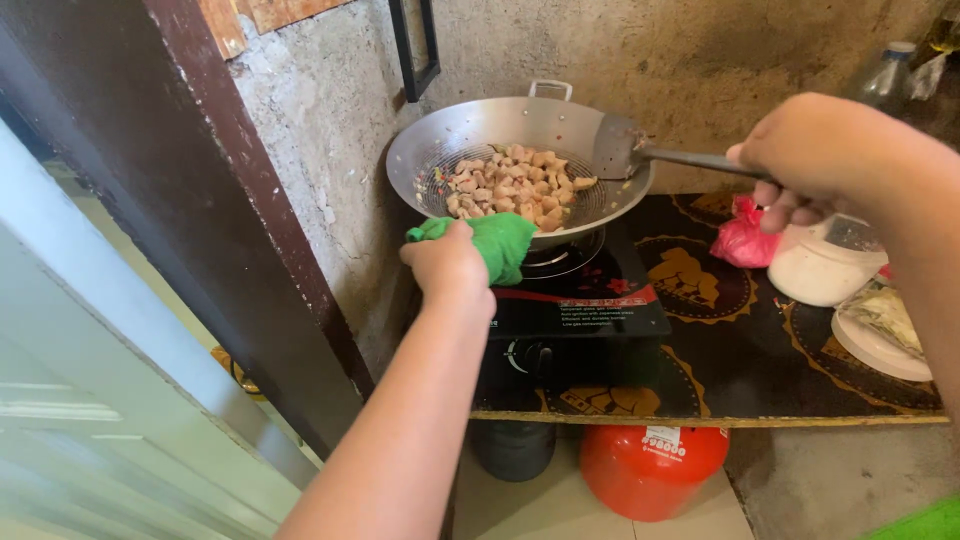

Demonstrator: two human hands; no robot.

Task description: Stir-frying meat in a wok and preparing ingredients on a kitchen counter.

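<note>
A metal wok (500, 122) holding several pale meat chunks (512, 188) sits on a black gas stove (585, 300). My left hand (448, 264) grips the wok's near rim through a green cloth (497, 242). My right hand (815, 160) holds the dark handle of a metal spatula (622, 150), whose blade rests inside the wok at its right side, next to the meat.
A pink plastic bag (742, 238), a white container (822, 268) and a white plate (880, 345) stand on the patterned counter (740, 340) at right. A red gas cylinder (652, 468) sits under it. A rough wall (320, 130) and a dark door frame (190, 190) are at left.
</note>
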